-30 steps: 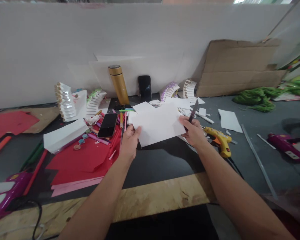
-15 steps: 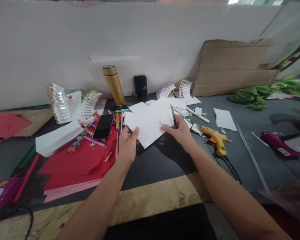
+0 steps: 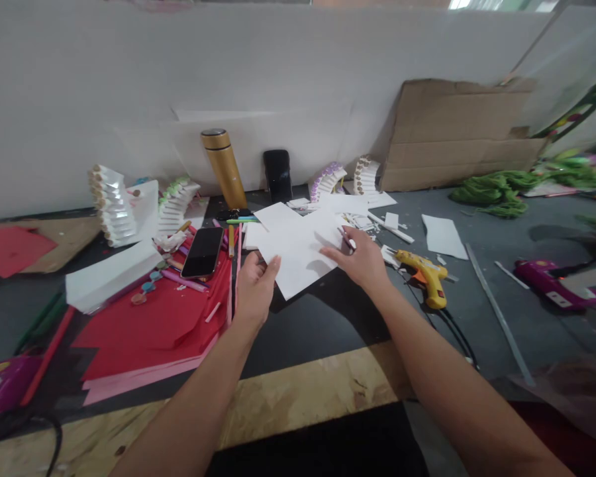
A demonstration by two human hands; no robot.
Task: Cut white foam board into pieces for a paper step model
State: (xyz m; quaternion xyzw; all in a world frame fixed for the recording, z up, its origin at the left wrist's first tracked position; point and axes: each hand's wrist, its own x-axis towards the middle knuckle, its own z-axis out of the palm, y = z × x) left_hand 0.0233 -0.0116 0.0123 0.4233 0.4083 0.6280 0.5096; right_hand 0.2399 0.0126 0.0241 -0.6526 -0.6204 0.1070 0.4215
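A sheet of white paper (image 3: pixel 302 255) lies slanted in front of me, one corner pointing towards me. My left hand (image 3: pixel 257 281) is closed on its left edge, thumb on top and fingers below. My right hand (image 3: pixel 361 255) is at the paper's right edge, curled round a slim dark-handled blade (image 3: pixel 346 237). Fingers hide most of the blade, so I cannot tell if it is a knife or scissors. The right thumb points left over the paper, and a shadow falls there. More white paper (image 3: pixel 278 215) sits behind the sheet.
A yellow glue gun (image 3: pixel 430 275) with a black cord lies right of my right hand. Left are a phone (image 3: pixel 203 252) and red sheets (image 3: pixel 149 324). A gold bottle (image 3: pixel 224 169) and upright black phone (image 3: pixel 278 173) stand behind. Cardboard (image 3: pixel 461 136) leans on the wall.
The blade has tilted down, so less of it shows beside my right hand. The paper's near corner has shifted slightly towards me. My left hand keeps its hold.
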